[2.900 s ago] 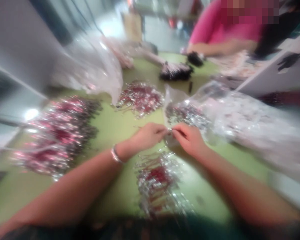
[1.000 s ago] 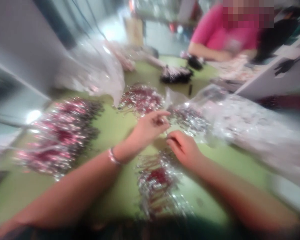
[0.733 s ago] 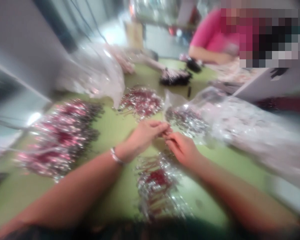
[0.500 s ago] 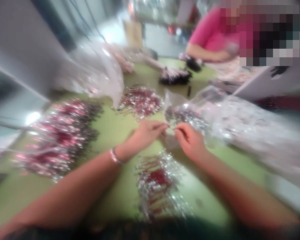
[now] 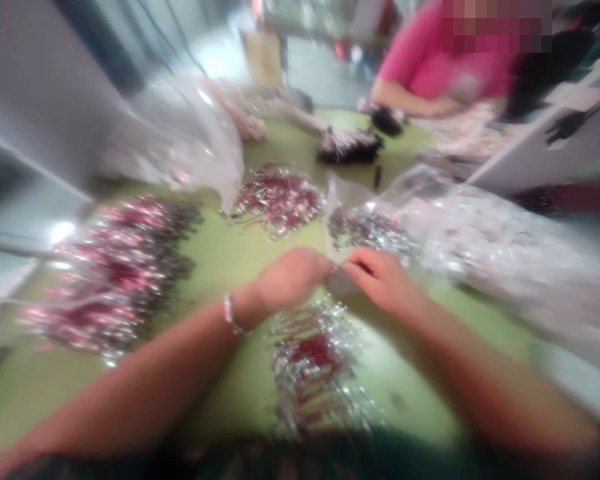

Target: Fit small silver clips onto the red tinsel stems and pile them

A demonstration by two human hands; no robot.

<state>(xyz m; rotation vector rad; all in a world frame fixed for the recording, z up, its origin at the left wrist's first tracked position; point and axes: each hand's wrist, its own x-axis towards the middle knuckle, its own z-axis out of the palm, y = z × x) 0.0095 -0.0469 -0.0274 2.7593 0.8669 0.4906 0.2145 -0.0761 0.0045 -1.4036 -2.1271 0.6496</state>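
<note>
Your left hand and right hand nearly touching fingertips, blur hiding what they're gripping, red-silver pile lying nearer you

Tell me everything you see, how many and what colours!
table: one, green, centre
left pile: one, pink-silver, left
back pile: one, red-silver, beyond hands
front pile: one, red-silver, near edge
clear bags: at least two, whitish, left and right
silver pile: one, silver, by right bag
black clumps: two, mostly black, far side
stick: one, black, far side
co-worker: one, pink top, far right
background: too blurred
bracelet: one, silver, left wrist
left hand: one, bare, centre
right hand: one, bare, centre
</note>
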